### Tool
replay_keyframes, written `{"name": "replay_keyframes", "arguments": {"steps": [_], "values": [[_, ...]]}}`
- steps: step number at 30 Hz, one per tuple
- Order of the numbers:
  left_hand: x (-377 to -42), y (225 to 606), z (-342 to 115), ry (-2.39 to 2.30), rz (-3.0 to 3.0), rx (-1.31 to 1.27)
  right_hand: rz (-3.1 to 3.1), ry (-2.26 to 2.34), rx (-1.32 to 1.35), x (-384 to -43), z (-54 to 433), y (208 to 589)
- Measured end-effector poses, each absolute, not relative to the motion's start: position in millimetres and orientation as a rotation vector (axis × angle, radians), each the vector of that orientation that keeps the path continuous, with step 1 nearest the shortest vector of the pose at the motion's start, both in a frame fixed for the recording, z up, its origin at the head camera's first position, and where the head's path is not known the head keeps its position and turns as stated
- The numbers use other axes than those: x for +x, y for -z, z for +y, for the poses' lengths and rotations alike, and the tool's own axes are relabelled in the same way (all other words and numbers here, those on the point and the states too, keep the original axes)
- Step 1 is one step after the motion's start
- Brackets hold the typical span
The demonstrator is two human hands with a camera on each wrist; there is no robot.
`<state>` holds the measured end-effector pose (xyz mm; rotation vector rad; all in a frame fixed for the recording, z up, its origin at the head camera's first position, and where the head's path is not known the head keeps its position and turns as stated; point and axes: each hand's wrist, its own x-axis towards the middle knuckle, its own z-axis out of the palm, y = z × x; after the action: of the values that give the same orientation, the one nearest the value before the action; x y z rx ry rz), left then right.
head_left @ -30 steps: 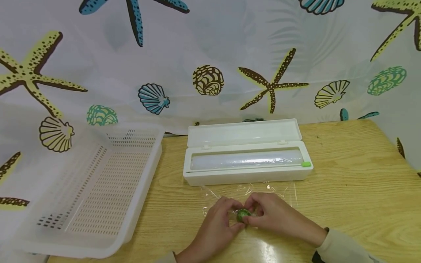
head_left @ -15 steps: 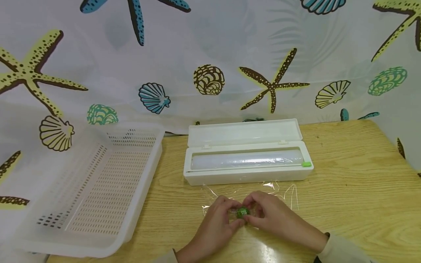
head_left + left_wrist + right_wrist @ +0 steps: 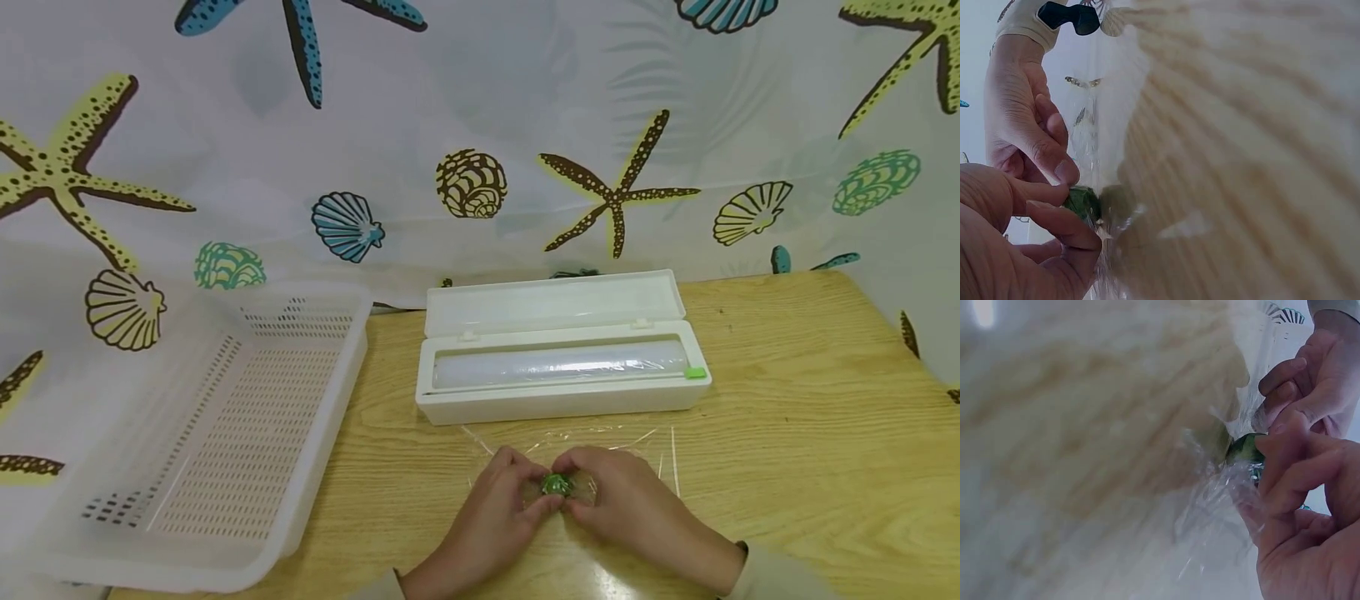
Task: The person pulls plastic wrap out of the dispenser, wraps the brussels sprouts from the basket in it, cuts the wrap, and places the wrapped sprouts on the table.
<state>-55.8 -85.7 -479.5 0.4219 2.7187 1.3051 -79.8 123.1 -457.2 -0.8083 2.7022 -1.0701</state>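
Note:
A small rounded dark green piece [image 3: 556, 485], like a chunk of cucumber, is between both hands at the table's front middle, with clear cling film [image 3: 1200, 500] gathered about it. Its top looks shiny and creased in the head view. My left hand [image 3: 491, 510] grips its left side, thumb in front and index finger behind. From the other side, my right hand [image 3: 626, 496] pinches the film against the piece with thumb and fingertips. In the right wrist view, crumpled film hangs by the right fingers. The piece's underside is hidden.
Behind the hands stands an open white cling film box [image 3: 555, 404] holding a film roll [image 3: 510, 367], with a green slider [image 3: 695, 373] at its right end. To the left is a white slotted plastic basket [image 3: 324, 433]. A seashell-patterned cloth [image 3: 420, 100] hangs behind the wooden table [image 3: 787, 400].
The right thumb has slid off the green piece's front toward me, beside the left thumb. The film's loose edges behind the hands have shifted. The box and basket stay put.

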Motion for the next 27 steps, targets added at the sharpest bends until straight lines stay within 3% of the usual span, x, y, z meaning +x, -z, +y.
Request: {"name": "replay_keyframes", "arguments": {"steps": [5, 27], "values": [[-53, 462, -81, -1.316, 2.730, 0.314, 2.695, 1.096, -0.803, -79, 120, 456], [-52, 463, -78, -1.702, 2.402, 0.170, 2.483, 1.244, -0.631, -85, 121, 454]]}}
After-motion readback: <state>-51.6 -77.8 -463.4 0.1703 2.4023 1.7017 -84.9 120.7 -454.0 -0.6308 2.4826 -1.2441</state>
